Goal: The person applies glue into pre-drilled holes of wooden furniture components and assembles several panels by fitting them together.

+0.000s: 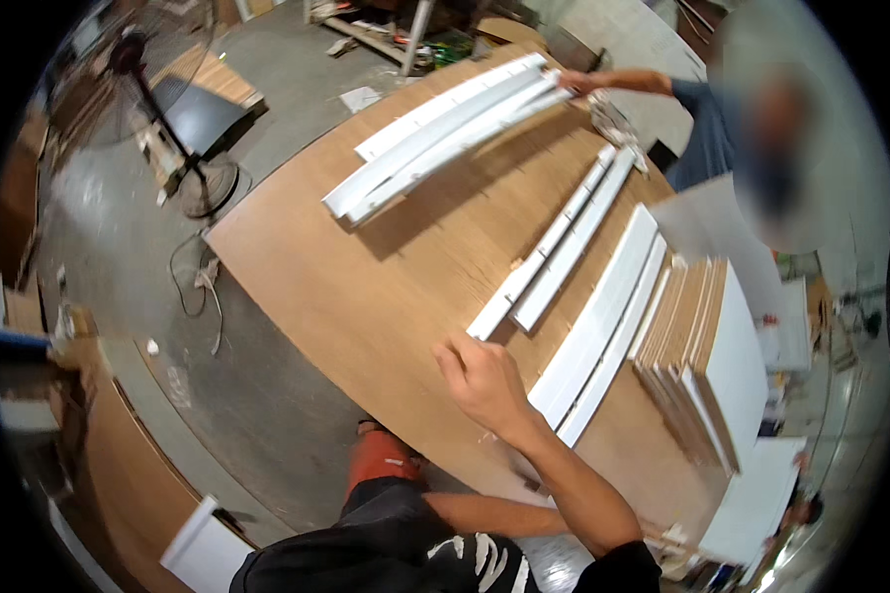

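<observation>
My right hand [483, 383] is over the near edge of the table with its fingers curled. It is right at the near end of a long white strip [539, 259]; whether it grips the strip I cannot make out. A second white strip [574, 247] lies alongside. My left forearm [494, 514] crosses low in front of my body, its hand hidden behind my right arm. Farther right lie a wide white panel strip [596, 318] and a narrower one [615, 346]. Across the table, a person's hand [576, 83] holds the far end of a bundle of white strips [435, 133].
The brown board tabletop [297, 267] spreads before me. A stack of white-faced boards [697, 361] stands on its right side. Crumpled clear plastic [613, 119] lies by the other person [707, 128]. A standing fan [208, 188] and its cable are on the floor at left.
</observation>
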Demonstrator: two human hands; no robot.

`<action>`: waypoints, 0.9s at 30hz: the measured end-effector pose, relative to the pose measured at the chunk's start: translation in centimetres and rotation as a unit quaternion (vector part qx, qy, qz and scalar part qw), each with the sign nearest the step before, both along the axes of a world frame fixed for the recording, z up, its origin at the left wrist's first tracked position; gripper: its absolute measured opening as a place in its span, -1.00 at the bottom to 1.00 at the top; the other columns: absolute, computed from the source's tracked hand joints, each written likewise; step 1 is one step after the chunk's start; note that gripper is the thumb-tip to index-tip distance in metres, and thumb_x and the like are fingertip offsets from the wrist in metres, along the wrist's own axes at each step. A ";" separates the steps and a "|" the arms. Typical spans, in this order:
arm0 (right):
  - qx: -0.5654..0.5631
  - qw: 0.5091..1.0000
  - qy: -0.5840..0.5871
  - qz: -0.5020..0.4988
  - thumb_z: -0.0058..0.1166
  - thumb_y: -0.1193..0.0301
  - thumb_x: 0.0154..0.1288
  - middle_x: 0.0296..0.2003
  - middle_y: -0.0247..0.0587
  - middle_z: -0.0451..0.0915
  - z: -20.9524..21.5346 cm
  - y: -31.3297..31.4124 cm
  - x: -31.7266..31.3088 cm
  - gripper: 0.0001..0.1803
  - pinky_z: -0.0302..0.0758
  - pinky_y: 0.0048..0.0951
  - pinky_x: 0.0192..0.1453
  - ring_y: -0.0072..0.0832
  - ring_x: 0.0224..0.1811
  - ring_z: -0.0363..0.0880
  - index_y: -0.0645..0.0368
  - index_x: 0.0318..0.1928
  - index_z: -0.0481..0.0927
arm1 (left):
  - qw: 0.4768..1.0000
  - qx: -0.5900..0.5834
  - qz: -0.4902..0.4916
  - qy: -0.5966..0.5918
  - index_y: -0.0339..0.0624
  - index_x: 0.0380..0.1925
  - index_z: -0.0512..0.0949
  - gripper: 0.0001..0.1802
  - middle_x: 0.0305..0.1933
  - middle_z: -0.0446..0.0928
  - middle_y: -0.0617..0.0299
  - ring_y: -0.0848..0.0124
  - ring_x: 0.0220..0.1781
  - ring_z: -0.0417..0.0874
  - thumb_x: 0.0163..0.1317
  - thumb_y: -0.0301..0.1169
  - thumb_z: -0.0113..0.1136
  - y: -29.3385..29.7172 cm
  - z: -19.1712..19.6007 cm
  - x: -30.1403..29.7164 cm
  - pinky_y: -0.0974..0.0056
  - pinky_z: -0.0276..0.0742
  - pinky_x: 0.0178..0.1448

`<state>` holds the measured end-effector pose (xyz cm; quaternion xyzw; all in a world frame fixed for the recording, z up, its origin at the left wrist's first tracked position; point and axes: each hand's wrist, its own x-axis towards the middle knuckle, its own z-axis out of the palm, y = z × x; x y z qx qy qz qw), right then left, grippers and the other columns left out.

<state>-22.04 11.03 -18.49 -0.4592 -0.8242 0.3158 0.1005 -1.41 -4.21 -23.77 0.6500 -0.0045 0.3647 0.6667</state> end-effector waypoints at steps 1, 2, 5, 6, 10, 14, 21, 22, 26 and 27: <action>0.021 1.000 0.002 0.009 -0.01 0.34 0.27 -0.49 0.04 0.57 -2.1 1.4 -1.1 -0.80 0.48 -0.19 -0.35 -0.01 -0.43 0.56 0.25 -0.28 0.50 | 1.000 0.000 0.010 -0.011 -0.18 0.12 0.40 -0.59 -0.13 0.55 0.12 0.42 -0.25 0.49 0.26 -0.36 0.02 0.5 -0.3 0.4 0.25 0.44 -0.12; 0.038 0.999 0.004 0.030 -0.03 0.33 0.27 -0.45 0.08 0.57 -3.8 2.6 -2.5 -0.78 0.48 -0.12 -0.32 0.04 -0.40 0.56 0.24 -0.24 0.49 | 1.000 -0.003 0.020 -0.024 -0.18 0.12 0.40 -0.59 -0.13 0.55 0.12 0.42 -0.24 0.49 0.26 -0.36 0.02 0.9 -0.4 0.7 0.25 0.43 -0.12; 0.014 0.991 -0.087 0.099 -0.03 0.33 0.24 -0.31 0.09 0.60 -7.6 5.9 -5.7 -0.72 0.49 -0.17 -0.17 -0.02 -0.21 0.57 0.26 -0.13 0.50 | 0.998 -0.007 0.037 -0.054 -0.19 0.11 0.40 -0.59 -0.12 0.55 0.12 0.41 -0.24 0.48 0.25 -0.37 0.02 2.3 -0.6 1.0 0.24 0.43 -0.11; 0.020 0.986 -0.112 0.122 -0.03 0.33 0.24 -0.29 0.07 0.61 -8.8 6.9 -6.8 -0.72 0.49 -0.20 -0.16 -0.07 -0.18 0.57 0.27 -0.13 0.50 | 0.997 -0.011 0.046 -0.061 -0.19 0.11 0.40 -0.59 -0.11 0.55 0.12 0.41 -0.23 0.48 0.25 -0.37 0.02 2.7 -0.8 1.0 0.24 0.43 -0.11; 0.154 0.942 -0.236 0.183 0.00 0.50 0.11 -0.01 0.19 0.46 -13.1 12.7 -12.4 -0.60 0.40 -0.17 0.08 0.02 0.00 0.47 0.19 0.02 0.44 | 0.993 -0.017 0.069 -0.096 -0.20 0.10 0.41 -0.60 -0.10 0.55 0.13 0.41 -0.22 0.48 0.25 -0.37 0.02 4.8 -1.3 0.7 0.24 0.43 -0.11; 0.404 0.885 -0.130 0.191 0.01 0.58 0.04 0.25 0.17 0.20 -16.1 18.4 -18.2 -0.47 0.12 0.06 0.30 -0.06 0.32 0.16 0.15 0.11 0.37 | 0.989 -0.015 0.076 -0.130 -0.20 0.09 0.41 -0.60 -0.08 0.55 0.13 0.41 -0.21 0.48 0.24 -0.38 0.02 6.0 -1.9 0.7 0.23 0.43 -0.10; 0.432 0.816 -0.224 0.310 -0.06 0.49 0.14 0.20 -0.07 0.28 -16.2 21.6 -20.0 -0.55 -0.04 0.15 0.34 -0.16 0.33 0.14 0.10 0.10 0.37 | 0.984 -0.002 0.059 -0.169 -0.22 0.07 0.42 -0.61 -0.06 0.54 0.13 0.41 -0.20 0.48 0.23 -0.38 0.03 6.1 -2.3 1.3 0.23 0.43 -0.09; 0.426 0.810 -0.216 0.339 -0.05 0.48 0.13 0.16 -0.09 0.32 -15.9 21.7 -19.0 -0.55 -0.05 0.14 0.35 -0.17 0.31 0.17 0.10 0.10 0.38 | 0.984 0.000 0.053 -0.172 -0.22 0.07 0.42 -0.61 -0.05 0.54 0.13 0.41 -0.19 0.48 0.23 -0.38 0.03 5.6 -2.2 1.6 0.23 0.42 -0.09; 0.490 0.776 -0.119 0.379 -0.03 0.51 0.09 -0.03 -0.04 0.37 -9.2 19.3 -17.6 -0.51 0.00 0.09 0.29 -0.18 0.15 0.33 0.09 0.09 0.27 | 0.983 0.000 0.049 -0.178 -0.22 0.06 0.43 -0.61 -0.04 0.54 0.13 0.41 -0.18 0.48 0.23 -0.39 0.03 5.2 -2.6 2.6 0.22 0.42 -0.08; 0.508 0.780 -0.071 0.359 -0.01 0.52 0.07 -0.07 -0.02 0.36 -6.4 18.8 -17.2 -0.48 0.03 0.06 0.26 -0.17 0.11 0.35 0.07 0.09 0.22 | 0.983 0.002 0.045 -0.180 -0.23 0.06 0.43 -0.61 -0.03 0.54 0.13 0.41 -0.18 0.48 0.23 -0.39 0.03 4.5 -2.6 3.0 0.22 0.42 -0.08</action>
